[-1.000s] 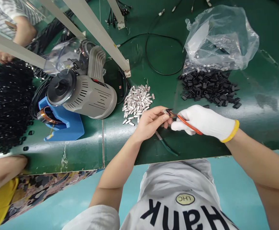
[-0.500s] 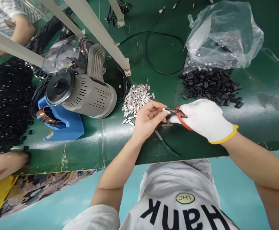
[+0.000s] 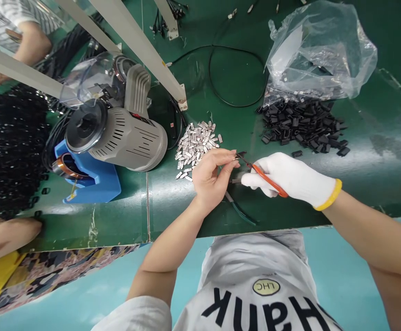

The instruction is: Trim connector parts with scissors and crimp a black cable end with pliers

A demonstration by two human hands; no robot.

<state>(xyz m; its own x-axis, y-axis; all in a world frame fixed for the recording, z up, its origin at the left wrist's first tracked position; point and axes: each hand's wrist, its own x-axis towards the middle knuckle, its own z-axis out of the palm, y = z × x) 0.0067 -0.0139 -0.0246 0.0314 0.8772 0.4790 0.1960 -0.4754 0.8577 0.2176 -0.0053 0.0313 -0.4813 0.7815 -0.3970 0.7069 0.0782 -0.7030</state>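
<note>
Bare-skinned, my left hand (image 3: 211,180) pinches a small metal connector piece (image 3: 236,159) between thumb and forefinger. My right hand (image 3: 286,177), in a white glove with a yellow cuff, is closed round the red handles of pliers (image 3: 269,180). The dark jaws of the pliers are at the metal piece by my left fingertips; whether they grip it I cannot tell. Left of that spot lies a pile of silvery metal connector pieces (image 3: 197,143). Below my hands, a second tool with dark green handles (image 3: 241,212) rests on the table, partly hidden.
Black plastic caps (image 3: 300,122) are heaped behind my right hand, beside a clear plastic bag (image 3: 324,55). A grey machine (image 3: 128,142) on a blue stand (image 3: 100,186) occupies the left. A black cable (image 3: 211,73) loops behind. Another person's arm (image 3: 31,43) shows far left.
The pliers have turned in my right hand, with their handles now slanting down to the right. A single black cap now lies in front of the heap. My left hand has shifted slightly.
</note>
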